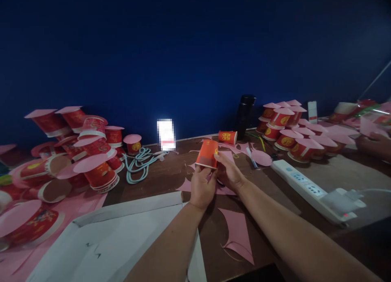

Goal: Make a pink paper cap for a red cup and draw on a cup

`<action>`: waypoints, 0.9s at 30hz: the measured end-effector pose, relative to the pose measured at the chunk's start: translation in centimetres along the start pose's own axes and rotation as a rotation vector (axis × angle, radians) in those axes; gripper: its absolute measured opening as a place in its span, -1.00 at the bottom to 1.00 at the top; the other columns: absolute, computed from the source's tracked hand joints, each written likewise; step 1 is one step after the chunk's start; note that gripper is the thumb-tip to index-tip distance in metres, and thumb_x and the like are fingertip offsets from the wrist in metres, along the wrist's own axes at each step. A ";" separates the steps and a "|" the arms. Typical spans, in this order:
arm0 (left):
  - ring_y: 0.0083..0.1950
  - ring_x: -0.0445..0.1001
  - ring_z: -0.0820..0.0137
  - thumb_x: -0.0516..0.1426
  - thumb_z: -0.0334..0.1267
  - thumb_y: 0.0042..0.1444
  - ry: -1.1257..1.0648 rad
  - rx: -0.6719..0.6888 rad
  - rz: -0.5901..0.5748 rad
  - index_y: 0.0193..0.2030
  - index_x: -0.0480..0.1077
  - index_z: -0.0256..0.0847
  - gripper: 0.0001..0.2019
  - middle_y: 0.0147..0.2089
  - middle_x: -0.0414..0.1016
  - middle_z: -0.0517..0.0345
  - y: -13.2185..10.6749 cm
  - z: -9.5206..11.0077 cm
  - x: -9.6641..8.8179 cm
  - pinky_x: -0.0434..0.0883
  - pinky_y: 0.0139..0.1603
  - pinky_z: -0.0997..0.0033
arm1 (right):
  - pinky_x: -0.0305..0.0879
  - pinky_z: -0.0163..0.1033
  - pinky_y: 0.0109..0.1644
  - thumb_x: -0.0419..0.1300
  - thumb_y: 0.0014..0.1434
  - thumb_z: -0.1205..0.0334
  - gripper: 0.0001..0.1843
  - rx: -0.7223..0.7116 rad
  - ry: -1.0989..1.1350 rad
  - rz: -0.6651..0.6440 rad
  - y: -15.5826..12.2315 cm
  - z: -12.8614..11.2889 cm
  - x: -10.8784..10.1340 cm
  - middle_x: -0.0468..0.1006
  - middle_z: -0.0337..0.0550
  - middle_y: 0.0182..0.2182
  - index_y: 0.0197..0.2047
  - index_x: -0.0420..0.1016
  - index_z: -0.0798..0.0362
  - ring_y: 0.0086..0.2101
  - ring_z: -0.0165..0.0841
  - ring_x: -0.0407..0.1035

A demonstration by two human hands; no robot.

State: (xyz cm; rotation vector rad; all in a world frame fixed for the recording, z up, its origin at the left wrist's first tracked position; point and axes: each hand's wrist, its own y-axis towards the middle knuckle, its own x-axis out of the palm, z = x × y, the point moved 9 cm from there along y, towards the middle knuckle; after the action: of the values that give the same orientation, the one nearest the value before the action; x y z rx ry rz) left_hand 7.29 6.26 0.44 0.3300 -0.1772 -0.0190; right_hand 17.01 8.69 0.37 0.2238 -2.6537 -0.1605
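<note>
Between my hands is a red-orange paper cup (207, 152) with yellow printing, its white rim downward and its base up. My left hand (203, 187) is closed around the rim from below. With its fingers at the cup's right side, my right hand (231, 173) grips it too; some of those fingers are hidden. Behind the cup, a second red paper cup (227, 137) lies on its side. Pink paper scraps (236, 233) are spread below and around my hands, and a pink paper disc (261, 157) lies to the right beside a marker (252, 158).
Red cups topped with pink discs are piled at left (99, 172) and right (301, 148). A white cardboard box (122, 233) occupies the front left. Also there are a pale blue cable (139, 168), a black bottle (245, 115) and a power strip (305, 188). Another person's hand (374, 145) is at far right.
</note>
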 end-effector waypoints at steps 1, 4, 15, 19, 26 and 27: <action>-0.09 0.37 0.30 0.28 -0.39 -0.13 0.010 0.000 -0.002 -0.40 0.56 -0.09 -0.87 -0.17 0.45 0.06 0.0 -0.1 0.0 0.24 0.03 0.44 | 0.40 -0.19 -0.28 0.13 0.11 0.05 -0.62 0.004 0.003 0.002 0.0 0.0 -0.1 0.60 -0.21 -0.30 -0.01 0.38 -0.03 -0.30 -0.27 0.49; -0.05 0.36 0.27 0.26 -0.40 -0.12 0.063 0.022 -0.017 -0.39 0.55 -0.08 -0.86 -0.13 0.45 0.05 0.1 -0.4 0.3 0.23 0.06 0.40 | 0.41 -0.19 -0.26 0.14 0.10 0.05 -0.63 0.005 -0.011 -0.003 0.0 0.1 -0.2 0.60 -0.21 -0.32 -0.03 0.39 -0.02 -0.29 -0.27 0.49; -0.02 0.34 0.23 0.20 -0.32 -0.01 0.173 0.056 -0.047 -0.28 0.56 -0.05 -0.85 -0.07 0.44 0.03 0.3 -0.2 0.3 0.19 0.12 0.33 | 0.38 -0.21 -0.16 0.17 0.10 0.13 -0.57 -0.011 0.018 -0.041 0.1 0.3 -0.1 0.58 -0.21 -0.19 0.06 0.36 -0.08 -0.19 -0.29 0.47; -0.06 0.36 0.29 0.17 -0.28 0.03 0.175 0.068 0.005 -0.26 0.55 -0.07 -0.85 -0.10 0.44 0.06 0.7 0.0 -0.3 0.23 0.08 0.39 | 0.37 -0.25 -0.18 0.23 0.04 0.19 -0.54 0.009 0.042 0.017 0.5 1.0 -1.1 0.56 -0.22 -0.11 0.05 0.37 -0.11 -0.21 -0.33 0.48; -0.18 0.42 0.37 0.16 -0.14 0.05 0.060 -0.097 -0.012 -0.24 0.54 -0.18 -0.79 -0.24 0.51 0.10 1.4 -2.3 -0.7 0.30 -0.03 0.39 | 0.37 -0.25 -0.22 0.29 -0.05 0.28 -0.41 -0.029 0.056 0.047 1.0 1.2 -1.9 0.54 -0.20 -0.09 0.10 0.34 -0.10 -0.21 -0.32 0.46; -0.20 0.43 0.38 0.17 -0.13 0.04 0.014 -0.122 -0.022 -0.23 0.53 -0.20 -0.77 -0.27 0.52 0.10 1.4 -2.7 -0.5 0.32 -0.05 0.38 | 0.37 -0.25 -0.24 0.30 -0.06 0.27 -0.39 -0.030 0.062 0.047 1.0 1.2 -1.9 0.55 -0.20 -0.12 0.11 0.33 -0.10 -0.23 -0.32 0.46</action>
State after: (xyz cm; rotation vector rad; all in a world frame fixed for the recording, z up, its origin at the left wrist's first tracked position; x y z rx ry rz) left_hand 7.21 8.50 -1.70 0.2104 -0.1573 -0.0491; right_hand 18.00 10.14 -1.39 0.1537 -2.5905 -0.1753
